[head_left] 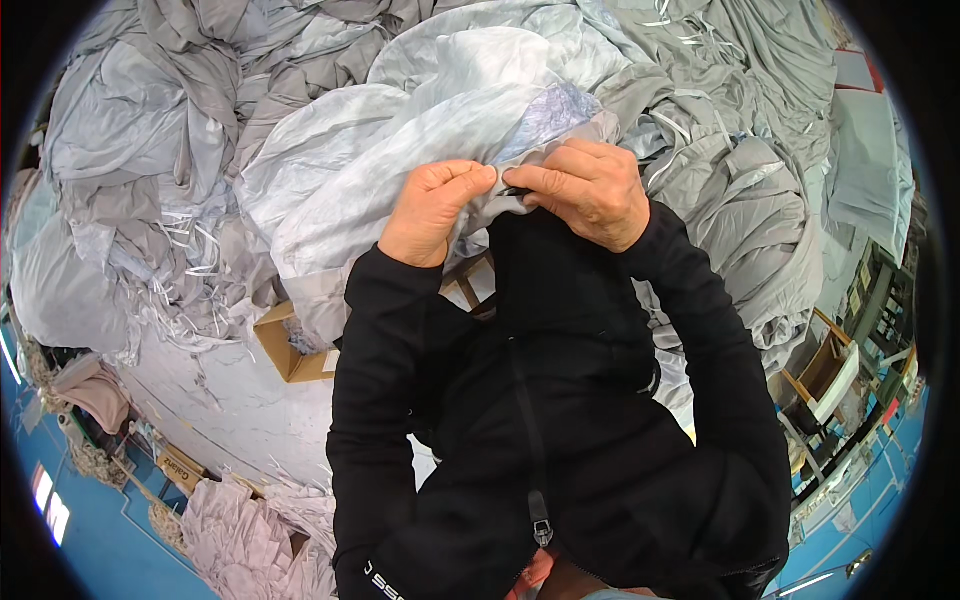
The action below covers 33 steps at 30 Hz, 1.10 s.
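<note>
A pale grey garment [400, 150] of thin, shiny cloth lies bunched in front of me. My left hand [432, 208] pinches its edge between thumb and fingers. Just to the right, my right hand [590, 190] grips the same edge, and a small dark object [514, 191] shows between the two hands; what it is cannot be told. The hands are almost touching. Both arms are in black sleeves, and my black zipped jacket [540, 420] fills the lower middle of the view.
Heaps of grey cloth [170, 130] with loose white strips cover the surface all around. An open cardboard box [290, 350] sits at lower left by a white table edge. More pale cloth [250, 530] lies on the blue floor; wooden racks [830, 370] stand at right.
</note>
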Available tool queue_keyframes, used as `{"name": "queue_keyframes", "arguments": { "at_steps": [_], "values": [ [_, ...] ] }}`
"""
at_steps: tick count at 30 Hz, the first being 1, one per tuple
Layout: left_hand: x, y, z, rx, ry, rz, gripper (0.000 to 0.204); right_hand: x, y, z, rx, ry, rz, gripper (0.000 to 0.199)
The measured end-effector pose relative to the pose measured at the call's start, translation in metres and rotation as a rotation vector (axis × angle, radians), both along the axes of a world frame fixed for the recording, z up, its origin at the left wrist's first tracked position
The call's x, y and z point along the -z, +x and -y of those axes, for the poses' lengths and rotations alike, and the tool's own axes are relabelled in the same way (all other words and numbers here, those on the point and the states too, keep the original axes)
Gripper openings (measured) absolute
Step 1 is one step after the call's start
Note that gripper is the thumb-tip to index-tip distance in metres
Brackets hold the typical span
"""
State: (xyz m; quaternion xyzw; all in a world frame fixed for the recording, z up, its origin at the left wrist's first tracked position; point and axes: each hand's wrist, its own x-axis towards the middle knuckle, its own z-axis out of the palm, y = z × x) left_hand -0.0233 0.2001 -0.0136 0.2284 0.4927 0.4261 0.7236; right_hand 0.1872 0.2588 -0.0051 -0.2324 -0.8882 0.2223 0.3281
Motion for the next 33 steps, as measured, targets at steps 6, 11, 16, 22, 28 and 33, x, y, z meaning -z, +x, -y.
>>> {"name": "queue_keyframes", "arguments": {
  "at_steps": [6, 11, 16, 22, 28, 33],
  "values": [
    [0.005, -0.003, 0.001, 0.001, 0.028, 0.005, 0.016, -0.008, 0.013, 0.002, 0.193, -0.343, -0.085, 0.035],
    [0.005, -0.004, 0.010, 0.010, 0.093, -0.201, 0.015, 0.019, 0.048, 0.004, 0.490, -0.702, -0.394, 0.031],
    [0.000, -0.019, 0.026, -0.054, 0.081, -0.241, 0.016, 0.035, 0.063, 0.005, 0.466, -0.702, -0.296, 0.030],
    [-0.006, -0.045, 0.041, -0.124, 0.065, -0.283, 0.015, 0.037, 0.062, -0.003, 0.426, -0.773, -0.085, 0.016],
    [-0.009, -0.063, 0.049, -0.101, 0.061, -0.391, 0.016, 0.029, 0.052, 0.002, 0.331, -0.563, -0.118, 0.011],
    [-0.017, -0.029, 0.035, -0.182, 0.516, -1.200, 0.012, 0.006, 0.016, 0.020, 0.190, -0.541, -0.159, 0.022]
  ]
}}
